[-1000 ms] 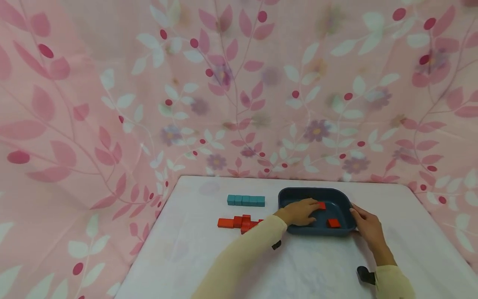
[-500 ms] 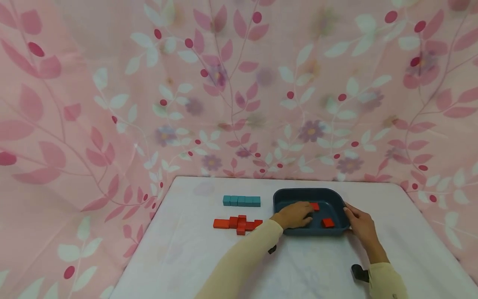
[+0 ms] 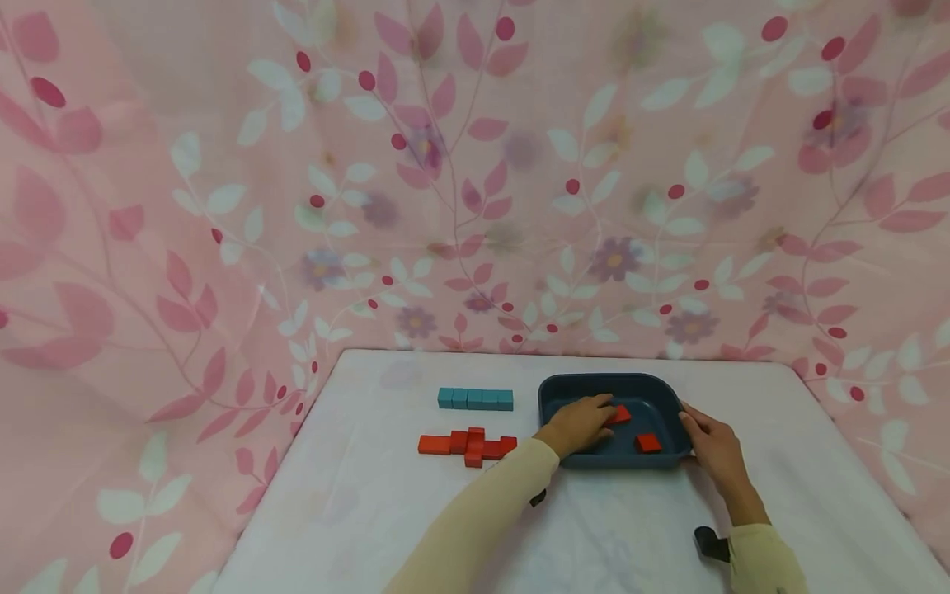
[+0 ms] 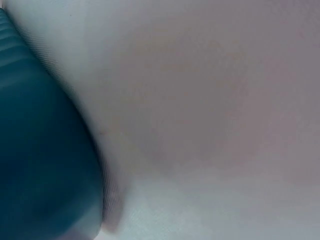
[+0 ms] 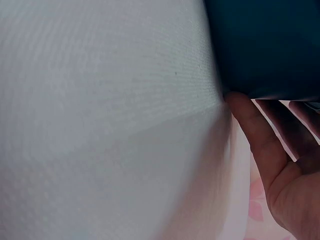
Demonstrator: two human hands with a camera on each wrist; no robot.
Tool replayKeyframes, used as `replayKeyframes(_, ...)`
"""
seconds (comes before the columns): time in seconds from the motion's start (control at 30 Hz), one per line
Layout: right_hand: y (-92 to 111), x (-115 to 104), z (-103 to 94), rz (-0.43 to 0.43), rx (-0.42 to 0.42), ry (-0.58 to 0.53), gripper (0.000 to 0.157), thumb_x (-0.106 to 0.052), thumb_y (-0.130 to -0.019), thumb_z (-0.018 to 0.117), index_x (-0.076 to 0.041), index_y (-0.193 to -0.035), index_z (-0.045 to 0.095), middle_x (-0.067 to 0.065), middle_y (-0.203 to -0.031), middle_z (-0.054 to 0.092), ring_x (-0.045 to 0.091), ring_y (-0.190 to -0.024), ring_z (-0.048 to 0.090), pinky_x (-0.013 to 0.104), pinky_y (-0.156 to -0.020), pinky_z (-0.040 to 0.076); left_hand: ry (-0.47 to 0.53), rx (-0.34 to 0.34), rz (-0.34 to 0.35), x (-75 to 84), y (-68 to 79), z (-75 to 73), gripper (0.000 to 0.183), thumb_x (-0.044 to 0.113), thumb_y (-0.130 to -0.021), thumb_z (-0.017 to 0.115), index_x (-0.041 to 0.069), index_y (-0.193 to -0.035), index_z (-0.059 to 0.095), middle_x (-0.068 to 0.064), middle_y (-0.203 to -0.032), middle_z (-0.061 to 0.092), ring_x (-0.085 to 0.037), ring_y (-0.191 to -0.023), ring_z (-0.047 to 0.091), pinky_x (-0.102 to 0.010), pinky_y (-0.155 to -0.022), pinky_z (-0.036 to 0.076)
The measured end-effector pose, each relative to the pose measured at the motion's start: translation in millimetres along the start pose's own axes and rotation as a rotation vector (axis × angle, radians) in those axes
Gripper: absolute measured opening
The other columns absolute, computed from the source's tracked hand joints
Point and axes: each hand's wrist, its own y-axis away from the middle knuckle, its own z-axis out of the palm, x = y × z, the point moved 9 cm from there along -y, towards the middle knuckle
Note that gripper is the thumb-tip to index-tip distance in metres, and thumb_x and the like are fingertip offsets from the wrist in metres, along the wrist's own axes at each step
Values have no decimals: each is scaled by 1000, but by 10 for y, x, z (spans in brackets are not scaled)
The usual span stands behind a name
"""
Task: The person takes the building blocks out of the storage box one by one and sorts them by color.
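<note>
My right hand (image 3: 716,445) grips the right side of a dark blue rectangular tray (image 3: 616,462), thumb at the rim and fingers around the outside. In the right wrist view, fingers (image 5: 257,132) reach the underside of the tray (image 5: 270,45). Inside the tray, my left hand (image 3: 582,425) has its fingertips at a red block (image 3: 621,414); I cannot tell whether they pinch it. Another red block (image 3: 648,443) lies near the tray's front right corner. The left wrist view has only the tray's outer wall (image 4: 45,145) and blurred cloth, with the left fingers hidden.
Left of the tray, a row of teal blocks (image 3: 475,399) lies on the white-covered table (image 3: 356,511). Nearer me, several red blocks (image 3: 473,445) lie joined in a cluster, beside the left sleeve (image 3: 475,511). A pink floral cloth (image 3: 475,165) hangs behind the table.
The head view has shifted slightly, so everything sits further left. The red block at my left fingertips has turned a little and come slightly nearer. My right hand keeps its hold on the tray.
</note>
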Motion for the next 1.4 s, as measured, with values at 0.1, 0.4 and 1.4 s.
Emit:
replayKeyframes(0.1,0,-7,-4,4,0,0,59,-46,-102,43,-10,-149,38,28,-149,33,41,-125,43,35,-69,59,36,15,28,1,-13,1,39,38,-95,62,28,-133,60,7,-129,57,-4,-109,55,-19,-96,45)
replayKeyframes(0.4,-28,13,5,29,3,-3,60,-47,-102,43,-11,-149,38,27,-150,32,41,-126,42,35,-69,59,101,6,99,67,-1,-1,46,53,-88,65,27,-126,63,9,-116,53,-4,-95,46,-8,-72,40)
replayKeyframes(1.4,-28,-28,-9,10,11,18,58,-45,-102,43,-10,-148,40,30,-146,37,40,-116,48,33,-65,58,420,143,139,-193,302,-609,66,41,-80,76,13,-137,57,5,-130,54,-3,-117,49,-9,-97,37)
